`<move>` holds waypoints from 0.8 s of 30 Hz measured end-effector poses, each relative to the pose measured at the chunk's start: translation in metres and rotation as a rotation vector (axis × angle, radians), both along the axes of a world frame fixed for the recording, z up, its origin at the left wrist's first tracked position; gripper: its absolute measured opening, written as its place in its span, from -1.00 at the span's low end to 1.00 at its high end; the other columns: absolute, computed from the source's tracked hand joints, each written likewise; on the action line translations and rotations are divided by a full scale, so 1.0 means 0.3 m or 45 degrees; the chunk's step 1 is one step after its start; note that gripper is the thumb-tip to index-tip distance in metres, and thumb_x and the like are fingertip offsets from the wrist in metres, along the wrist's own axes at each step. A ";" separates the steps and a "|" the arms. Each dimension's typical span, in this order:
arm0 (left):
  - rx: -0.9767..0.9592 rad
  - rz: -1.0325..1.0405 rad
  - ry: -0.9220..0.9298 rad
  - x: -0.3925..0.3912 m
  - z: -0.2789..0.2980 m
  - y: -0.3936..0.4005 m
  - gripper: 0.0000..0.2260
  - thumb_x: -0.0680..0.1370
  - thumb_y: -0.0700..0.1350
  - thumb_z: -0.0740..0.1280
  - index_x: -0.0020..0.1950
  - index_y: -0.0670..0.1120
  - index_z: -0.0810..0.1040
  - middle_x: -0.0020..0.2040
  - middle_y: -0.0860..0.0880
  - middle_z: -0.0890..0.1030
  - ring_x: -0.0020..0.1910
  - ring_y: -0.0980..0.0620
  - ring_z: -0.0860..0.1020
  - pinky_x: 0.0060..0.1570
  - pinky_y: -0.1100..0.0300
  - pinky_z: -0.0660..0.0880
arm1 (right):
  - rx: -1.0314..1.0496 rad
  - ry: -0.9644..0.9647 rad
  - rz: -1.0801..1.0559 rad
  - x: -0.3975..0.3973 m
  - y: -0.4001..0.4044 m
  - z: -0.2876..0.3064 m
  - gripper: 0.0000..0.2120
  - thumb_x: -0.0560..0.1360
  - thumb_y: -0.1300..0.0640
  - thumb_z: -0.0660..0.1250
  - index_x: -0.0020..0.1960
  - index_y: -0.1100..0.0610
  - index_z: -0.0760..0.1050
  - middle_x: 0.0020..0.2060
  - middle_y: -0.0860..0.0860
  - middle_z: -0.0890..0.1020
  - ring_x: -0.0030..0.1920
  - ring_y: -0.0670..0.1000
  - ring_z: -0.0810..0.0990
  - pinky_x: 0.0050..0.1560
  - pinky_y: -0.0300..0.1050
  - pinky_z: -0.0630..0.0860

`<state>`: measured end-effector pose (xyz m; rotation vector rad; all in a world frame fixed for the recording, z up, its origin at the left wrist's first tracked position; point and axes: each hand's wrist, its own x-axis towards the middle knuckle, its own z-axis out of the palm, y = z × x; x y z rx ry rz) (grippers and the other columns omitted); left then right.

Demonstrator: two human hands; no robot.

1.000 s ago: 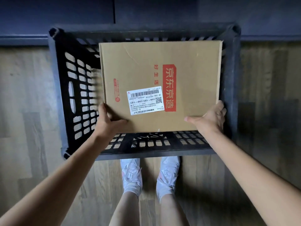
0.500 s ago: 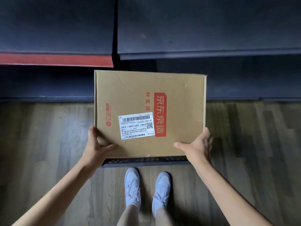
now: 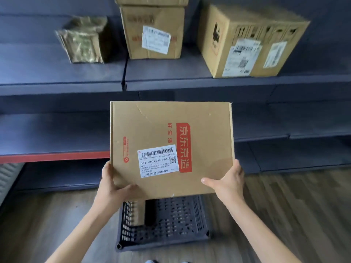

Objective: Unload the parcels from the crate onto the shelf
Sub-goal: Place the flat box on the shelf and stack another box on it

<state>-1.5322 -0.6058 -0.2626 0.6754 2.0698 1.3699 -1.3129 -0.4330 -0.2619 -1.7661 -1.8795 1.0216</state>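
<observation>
I hold a flat brown cardboard parcel point(image 3: 167, 130) with a red printed band and a white barcode label, level in the air above the black slatted crate point(image 3: 171, 230). My left hand point(image 3: 112, 185) grips its near left corner, thumb on top. My right hand point(image 3: 226, 181) grips its near right corner the same way. The parcel hides the far part of the crate. Inside the crate, at its left wall, a strip of another brown parcel point(image 3: 138, 211) shows. The dark blue shelf point(image 3: 190, 80) rises in front of me in several tiers.
On the upper tier stand a parcel wrapped in shiny tape point(image 3: 83, 40), a cardboard box point(image 3: 153, 33) with another stacked on it, and a larger box point(image 3: 247, 42) at the right. A lower tier has a red front edge point(image 3: 55, 156). The floor is wood planks point(image 3: 284, 215).
The parcel has been lifted out of the crate and up to shelf height. My view has tilted up from the floor, so the upper tier and its boxes have come into sight.
</observation>
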 end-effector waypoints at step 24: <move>0.454 -0.228 0.245 -0.125 0.712 0.260 -0.25 0.40 -0.18 0.45 0.43 0.17 0.11 0.11 0.20 0.43 0.11 0.11 0.45 -0.16 0.30 0.41 | 0.513 0.231 -0.219 0.009 0.117 0.801 0.01 0.15 0.02 0.59 0.40 0.13 0.06 0.34 0.14 0.25 0.31 0.20 0.29 0.23 0.19 0.36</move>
